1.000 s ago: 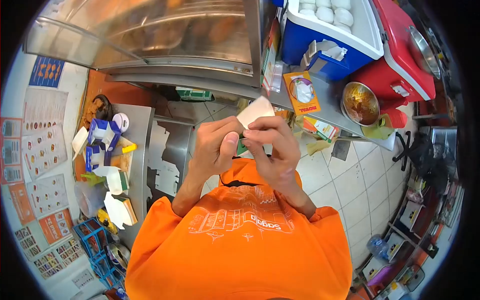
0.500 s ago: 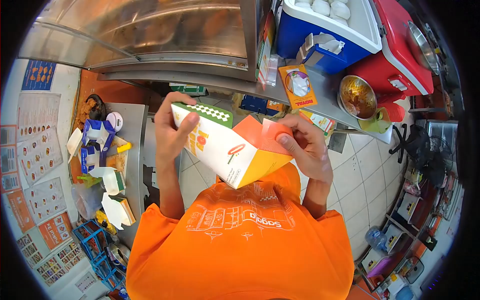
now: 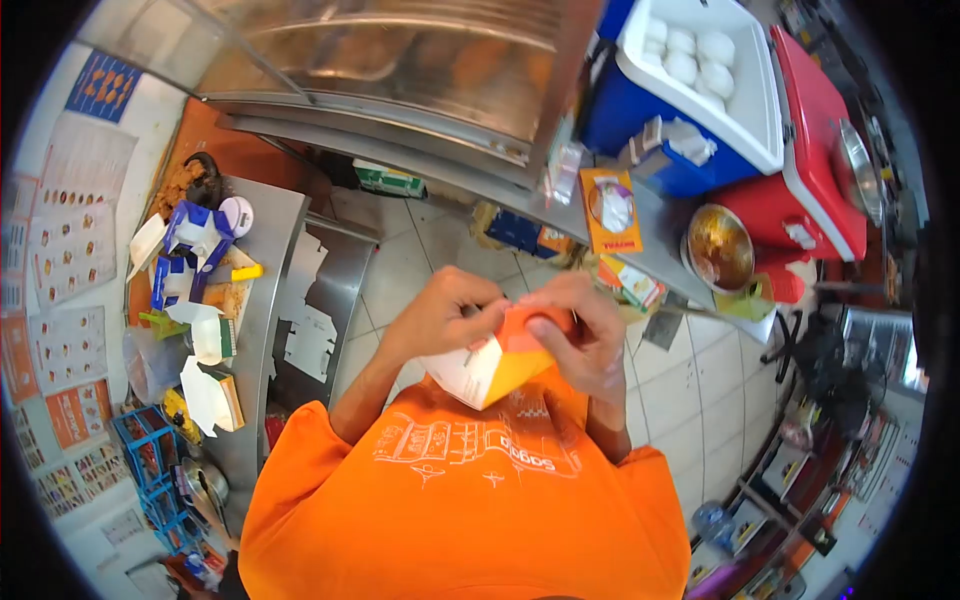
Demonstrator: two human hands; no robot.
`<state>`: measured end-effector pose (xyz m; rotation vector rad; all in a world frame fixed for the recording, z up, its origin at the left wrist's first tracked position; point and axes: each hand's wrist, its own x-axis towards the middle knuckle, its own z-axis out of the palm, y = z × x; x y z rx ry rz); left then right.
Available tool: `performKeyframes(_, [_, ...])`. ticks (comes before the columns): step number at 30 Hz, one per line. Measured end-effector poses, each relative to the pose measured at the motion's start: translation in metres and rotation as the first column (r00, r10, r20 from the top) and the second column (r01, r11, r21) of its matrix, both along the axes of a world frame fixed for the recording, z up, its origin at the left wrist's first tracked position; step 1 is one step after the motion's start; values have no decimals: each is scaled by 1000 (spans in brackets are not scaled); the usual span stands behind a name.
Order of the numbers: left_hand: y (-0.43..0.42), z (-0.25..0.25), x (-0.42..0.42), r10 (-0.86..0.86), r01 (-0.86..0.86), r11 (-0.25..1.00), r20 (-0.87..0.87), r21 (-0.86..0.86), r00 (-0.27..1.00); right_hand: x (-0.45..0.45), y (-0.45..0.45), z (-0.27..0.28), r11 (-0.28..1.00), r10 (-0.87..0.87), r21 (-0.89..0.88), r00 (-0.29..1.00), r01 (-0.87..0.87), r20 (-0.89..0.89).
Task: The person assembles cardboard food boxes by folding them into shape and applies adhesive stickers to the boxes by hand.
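Observation:
A cardboard takeaway food box [image 3: 482, 378] in white, yellow and orange is held close in front of my orange shirt. My left hand [image 3: 450, 315] closes on its upper left edge, with the thumb pressed inward near the orange flap. On the other side, my right hand [image 3: 580, 335] grips the orange flap [image 3: 518, 328] between thumb and bent fingers. Both hands nearly meet at the top of the box, and they cover much of its far side. Its green checkered end is hidden now.
On the left steel counter stand opened cartons [image 3: 212, 400] and a blue box [image 3: 190, 240]. To the right are a blue cooler [image 3: 640, 90] with white round balls, a red cooler [image 3: 820, 170], a metal bowl [image 3: 718, 250] and an orange Royal box [image 3: 608, 210].
My left hand has moved right and down to the upper edge, near my right hand. The box has turned, is lower and closer to my chest. The view has tilted.

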<state>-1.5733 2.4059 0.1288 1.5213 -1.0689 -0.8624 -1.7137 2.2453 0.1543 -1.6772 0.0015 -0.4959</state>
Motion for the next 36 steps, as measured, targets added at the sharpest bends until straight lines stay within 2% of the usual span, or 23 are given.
performKeyframes(2, [-1, -6, 0, 67, -64, 997, 77, -48, 995, 0, 3, -3, 999, -25, -49, 997, 22, -76])
performKeyframes(3, [0, -8, 3, 22, -15, 999, 127, -51, 992, 5, 9, -1, 989, -97, -120, 993, 88, -70])
performKeyframes(4, [2, -7, 4, -20, 28, 999, 174, -45, 985, 9, 14, 0, 992, -40, -122, 998, 34, -47])
performKeyframes(6, [0, 1, 1, 39, -29, 998, 196, -50, 980, 12, 19, 0, 960, -229, -178, 972, 217, -50])
performKeyframes(8, [2, 5, -3, 70, -59, 996, 203, -62, 977, 14, 20, 7, 973, -166, -173, 983, 151, -74])
performKeyframes(10, [2, 6, -6, 117, -110, 992, 117, -67, 986, 16, 17, 11, 976, -142, -181, 985, 124, -94])
performKeyframes(12, [5, 5, -7, 174, -164, 981, 99, -107, 980, 18, 12, 10, 945, -122, -315, 987, 85, -101])
performKeyframes(13, [7, 4, -7, 210, -200, 974, 97, -104, 973, 18, 11, 7, 969, -129, -228, 981, 93, -144])
performKeyframes(14, [8, 2, -6, 242, -232, 967, 98, -104, 965, 18, 14, 6, 965, -131, -245, 984, 98, -121])
performKeyframes(16, [11, 4, -3, 233, -216, 967, 127, -136, 964, 19, 18, 5, 985, -134, -131, 973, 110, -190])
performKeyframes(17, [11, 2, -2, 262, -229, 956, 186, -183, 947, 21, 16, -1, 975, -109, -207, 987, 83, -116])
performKeyframes(19, [13, -2, 2, 251, -228, 966, 234, -120, 939, 25, 11, 0, 940, -63, -338, 997, 44, -45])
performKeyframes(20, [13, -3, 2, 260, -238, 964, 247, -118, 933, 27, 8, 4, 932, -99, -351, 995, 88, -15])
performKeyframes(22, [13, 0, 4, 219, -203, 975, 249, -87, 944, 25, 8, 6, 980, 28, -186, 969, -75, -244])
performKeyframes(24, [12, 8, 8, 176, -172, 984, 274, -38, 945, 24, 11, 7, 990, 17, -134, 978, -46, -209])
performKeyframes(26, [13, 15, 8, 142, -155, 988, 285, 22, 948, 22, 21, 9, 967, -12, 252, 999, 22, -42])
performKeyframes(27, [11, 20, 9, 160, -162, 987, 288, -16, 944, 20, 21, 8, 965, -25, 261, 999, 36, -45])
performKeyframes(29, [9, 25, 7, 155, -148, 988, 293, -46, 944, 19, 17, 6, 996, -55, 64, 998, 56, -12])
performKeyframes(32, [5, 30, 8, 137, -144, 990, 300, 0, 944, 12, 21, -6, 988, -137, 68, 991, 137, 4])
performKeyframes(34, [5, 30, 8, 73, -100, 992, 301, 75, 951, 14, 21, -4, 991, -132, 25, 991, 132, -25])
performKeyframes(36, [3, 26, 9, 86, -105, 993, 322, 44, 943, 12, 20, 0, 991, -134, -11, 989, 134, -68])
